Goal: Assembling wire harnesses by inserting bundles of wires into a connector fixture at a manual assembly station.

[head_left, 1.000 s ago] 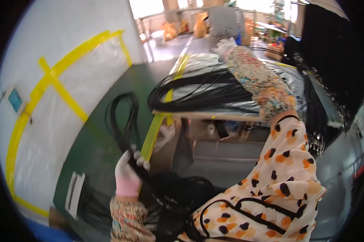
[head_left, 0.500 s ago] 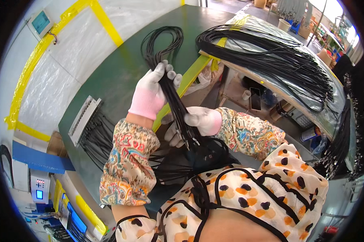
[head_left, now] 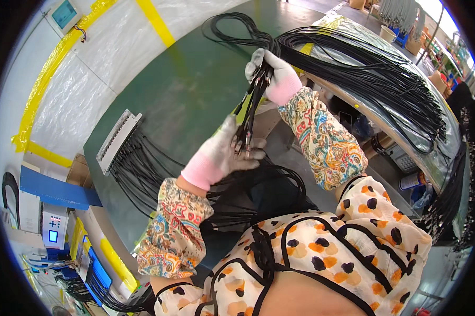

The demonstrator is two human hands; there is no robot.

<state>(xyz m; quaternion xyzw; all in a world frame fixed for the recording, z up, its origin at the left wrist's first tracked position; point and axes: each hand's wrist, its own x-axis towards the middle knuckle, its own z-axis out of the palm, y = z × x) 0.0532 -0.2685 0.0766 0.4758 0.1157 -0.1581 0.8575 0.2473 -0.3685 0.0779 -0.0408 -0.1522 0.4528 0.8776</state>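
A bundle of thin black cables (head_left: 255,103) with small metal connector ends hangs between my two white-and-pink gloved hands. Higher up, my right hand (head_left: 271,73) is closed around it, just below where the looped part (head_left: 256,36) lies over the green table. My left hand (head_left: 228,151) is lower, with its fingers loosely curled about the hanging connector ends. Some connectors also show right at my right hand's fingers. More black cables (head_left: 232,203) lie across my lap, below my left hand.
A pale slotted rack (head_left: 119,139) with many black cables stands on the green table (head_left: 179,100) at left. A large heap of black cables (head_left: 369,71) covers the plastic-wrapped table at right. Below it a shelf holds a can (head_left: 410,181). Control boxes (head_left: 53,226) stand at lower left.
My right hand has moved up to grip the bundle's upper part, where my left hand was. My left hand has dropped to the connector ends. The bundle has shifted right.
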